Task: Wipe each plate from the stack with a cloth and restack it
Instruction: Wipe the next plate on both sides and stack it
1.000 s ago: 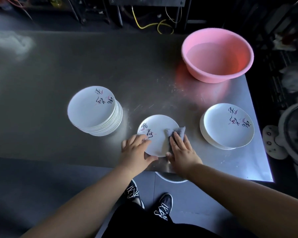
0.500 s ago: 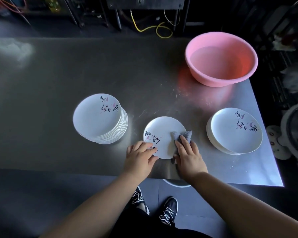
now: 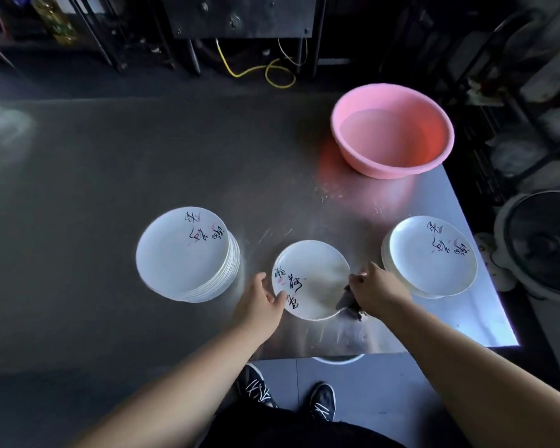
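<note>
A single white plate [image 3: 314, 273] with black brush lettering lies near the front edge of the steel table [image 3: 143, 176]. My left hand [image 3: 260, 300] touches its left rim, fingers loosely spread. My right hand [image 3: 380, 292] grips the plate's right rim and also holds the grey cloth [image 3: 348, 303], which hangs bunched under the palm. A tall stack of matching plates [image 3: 186, 253] stands to the left. A shorter stack [image 3: 430, 255] stands to the right.
A pink basin [image 3: 392, 130] holding water sits at the back right of the table. The table's right edge runs just beyond the short stack. A round appliance [image 3: 543, 244] stands off the table to the right. Yellow cable lies on the floor behind.
My right hand stopped pressing the cloth flat on the plate and shifted to the plate's right rim, bunching the cloth. My left hand slid off the plate surface to its left edge.
</note>
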The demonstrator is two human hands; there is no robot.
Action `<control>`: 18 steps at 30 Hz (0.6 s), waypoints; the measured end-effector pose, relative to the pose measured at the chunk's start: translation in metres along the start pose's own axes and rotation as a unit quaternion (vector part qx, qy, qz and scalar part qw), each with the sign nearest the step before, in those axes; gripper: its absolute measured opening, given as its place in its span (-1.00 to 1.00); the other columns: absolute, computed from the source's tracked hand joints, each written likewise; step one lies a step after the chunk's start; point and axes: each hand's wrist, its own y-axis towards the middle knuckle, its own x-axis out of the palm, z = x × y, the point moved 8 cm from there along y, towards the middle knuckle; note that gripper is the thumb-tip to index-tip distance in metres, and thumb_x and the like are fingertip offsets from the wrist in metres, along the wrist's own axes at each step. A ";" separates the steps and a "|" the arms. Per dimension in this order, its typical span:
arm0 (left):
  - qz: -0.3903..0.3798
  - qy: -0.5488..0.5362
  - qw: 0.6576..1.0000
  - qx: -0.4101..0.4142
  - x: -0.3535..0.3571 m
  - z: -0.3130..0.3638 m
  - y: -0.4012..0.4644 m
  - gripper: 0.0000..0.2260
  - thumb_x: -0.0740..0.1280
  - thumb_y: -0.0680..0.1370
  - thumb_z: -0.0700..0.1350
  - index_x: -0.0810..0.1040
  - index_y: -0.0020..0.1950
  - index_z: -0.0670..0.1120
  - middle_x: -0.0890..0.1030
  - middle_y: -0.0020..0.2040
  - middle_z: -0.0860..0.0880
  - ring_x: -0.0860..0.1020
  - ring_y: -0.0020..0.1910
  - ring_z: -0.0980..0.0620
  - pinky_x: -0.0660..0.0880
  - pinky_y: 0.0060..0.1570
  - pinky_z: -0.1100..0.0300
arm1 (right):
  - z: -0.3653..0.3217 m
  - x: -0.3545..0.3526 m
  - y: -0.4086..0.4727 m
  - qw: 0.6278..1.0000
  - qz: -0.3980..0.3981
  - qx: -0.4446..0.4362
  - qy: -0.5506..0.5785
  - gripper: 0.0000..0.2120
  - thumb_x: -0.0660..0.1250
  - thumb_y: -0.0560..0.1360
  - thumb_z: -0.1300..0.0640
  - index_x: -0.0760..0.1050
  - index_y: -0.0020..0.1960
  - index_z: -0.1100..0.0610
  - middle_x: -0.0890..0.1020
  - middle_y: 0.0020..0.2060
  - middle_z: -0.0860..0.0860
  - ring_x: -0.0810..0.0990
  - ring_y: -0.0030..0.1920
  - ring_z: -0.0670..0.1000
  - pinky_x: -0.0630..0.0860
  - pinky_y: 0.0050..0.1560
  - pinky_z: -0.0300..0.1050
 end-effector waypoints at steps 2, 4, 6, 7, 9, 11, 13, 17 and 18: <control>-0.069 -0.015 0.997 -0.040 0.003 0.001 0.010 -0.70 0.39 0.59 0.05 0.53 0.25 -0.04 0.68 -0.14 0.04 0.61 -0.22 0.04 0.61 -0.15 0.05 | -0.008 0.011 0.013 0.997 -0.073 0.022 -0.003 -0.67 0.21 0.56 -0.10 0.59 -0.06 0.13 0.68 -0.37 0.07 0.65 -0.40 0.15 0.50 -0.35 -0.14; -0.122 -0.042 0.989 -0.068 0.005 0.007 0.013 -0.79 0.38 0.59 0.01 0.53 0.17 -0.05 0.72 -0.20 -0.06 0.56 -0.41 0.03 0.53 -0.36 0.17 | -0.012 0.019 0.022 0.992 -0.120 0.044 0.005 -0.64 0.25 0.58 -0.07 0.64 -0.07 0.20 0.66 -0.47 0.12 0.61 -0.55 0.13 0.49 -0.49 -0.16; -0.158 -0.072 0.979 -0.103 0.005 0.015 0.012 -0.81 0.35 0.61 -0.02 0.49 0.14 -0.08 0.72 -0.22 -0.11 0.49 -0.49 0.03 0.33 -0.51 0.28 | -0.016 0.025 0.025 0.988 -0.139 0.064 0.035 -0.59 0.25 0.62 -0.06 0.66 -0.02 0.27 0.63 -0.46 0.16 0.57 -0.56 0.13 0.48 -0.50 -0.16; -0.166 -0.084 0.975 -0.120 0.003 0.020 0.011 -0.83 0.35 0.61 -0.02 0.49 0.12 -0.08 0.73 -0.21 -0.12 0.49 -0.47 0.02 0.27 -0.52 0.30 | -0.015 0.028 0.025 0.984 -0.147 0.084 0.050 -0.57 0.23 0.63 -0.06 0.66 0.04 0.29 0.63 -0.42 0.19 0.59 -0.52 0.15 0.49 -0.48 -0.15; -0.168 -0.108 0.969 -0.147 0.000 0.027 0.010 -0.80 0.37 0.60 0.01 0.48 0.11 -0.08 0.75 -0.14 -0.13 0.53 -0.42 0.00 0.24 -0.48 0.29 | -0.016 0.028 0.018 0.980 -0.152 0.100 0.078 -0.61 0.23 0.62 -0.02 0.64 0.16 0.27 0.69 -0.25 0.22 0.68 -0.41 0.21 0.58 -0.42 -0.08; -0.152 -0.145 0.965 -0.158 -0.004 0.035 0.009 -0.69 0.38 0.59 0.12 0.46 0.15 -0.07 0.76 -0.06 -0.13 0.58 -0.39 0.01 0.32 -0.46 0.26 | -0.017 0.019 0.016 0.984 -0.112 0.079 0.112 -0.66 0.27 0.59 0.03 0.55 0.25 0.23 0.72 -0.02 0.24 0.74 -0.14 0.23 0.67 -0.22 0.03; -0.120 -0.206 0.959 -0.152 -0.009 0.045 0.007 -0.60 0.28 0.62 0.30 0.42 0.17 -0.02 0.74 0.01 -0.08 0.67 -0.29 0.01 0.48 -0.35 0.18 | -0.023 0.004 0.006 0.971 -0.073 0.042 0.224 -0.55 0.09 0.62 -0.12 0.53 0.17 0.22 0.72 -0.10 0.29 0.70 -0.23 0.21 0.64 -0.27 0.04; -0.040 -0.390 0.916 -0.088 -0.031 0.081 0.001 -0.70 0.12 0.70 0.28 0.41 0.17 0.09 0.67 0.13 -0.03 0.70 0.07 -0.04 0.62 0.06 0.03 | -0.025 -0.045 -0.024 0.892 0.018 -0.031 0.451 -0.45 0.01 0.73 -0.23 0.46 0.04 0.24 0.66 -0.32 0.20 0.53 -0.42 0.12 0.52 -0.40 -0.06; -0.021 -0.417 0.906 -0.068 -0.039 0.091 -0.003 -0.71 0.21 0.69 0.25 0.45 0.17 0.04 0.64 0.14 -0.02 0.67 0.07 0.00 0.60 0.02 0.04 | -0.027 -0.062 -0.033 0.890 0.039 -0.057 0.451 -0.57 0.12 0.74 -0.13 0.44 0.02 0.24 0.59 -0.36 0.17 0.51 -0.43 0.11 0.51 -0.42 -0.05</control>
